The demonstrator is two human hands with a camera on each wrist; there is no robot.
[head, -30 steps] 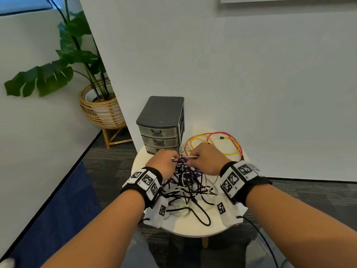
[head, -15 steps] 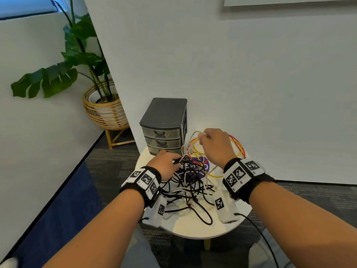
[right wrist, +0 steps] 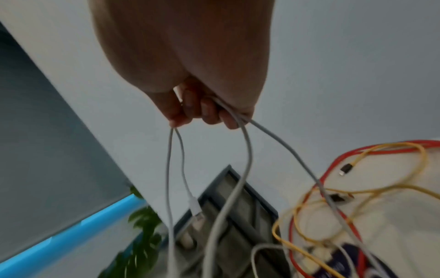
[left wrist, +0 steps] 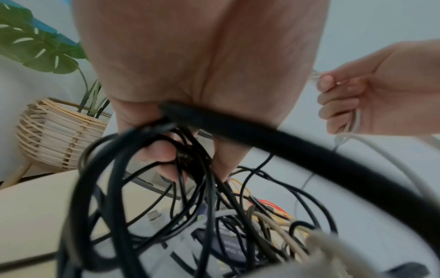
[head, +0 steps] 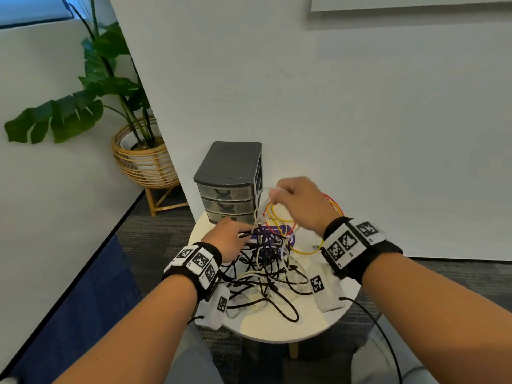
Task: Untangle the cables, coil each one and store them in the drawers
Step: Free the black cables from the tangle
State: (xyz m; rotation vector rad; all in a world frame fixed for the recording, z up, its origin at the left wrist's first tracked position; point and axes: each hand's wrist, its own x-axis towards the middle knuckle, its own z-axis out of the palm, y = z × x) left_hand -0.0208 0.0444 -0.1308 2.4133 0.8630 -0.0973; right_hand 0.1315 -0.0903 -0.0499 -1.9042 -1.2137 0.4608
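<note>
A tangle of black and white cables (head: 266, 273) lies on the small round white table (head: 277, 328). My left hand (head: 230, 236) grips a bunch of black cables (left wrist: 188, 158) at the tangle's far left side. My right hand (head: 299, 200) is raised above the table and holds loops of a white cable (right wrist: 238, 169), whose plug end (right wrist: 194, 205) hangs below the fist. Red and yellow cables (head: 279, 220) lie under that hand. The grey three-drawer unit (head: 230, 184) stands at the table's back, its drawers shut.
A purple card or packet (head: 274, 236) lies beneath the cables. White tagged pouches (head: 324, 289) rest on the table's near side. A white wall runs right behind the table. A potted plant in a rattan stand (head: 141, 159) is on the floor at left.
My right hand rose from the tangle and moved back and right, pulling the white cable up with it. My left hand stayed on the black cables.
</note>
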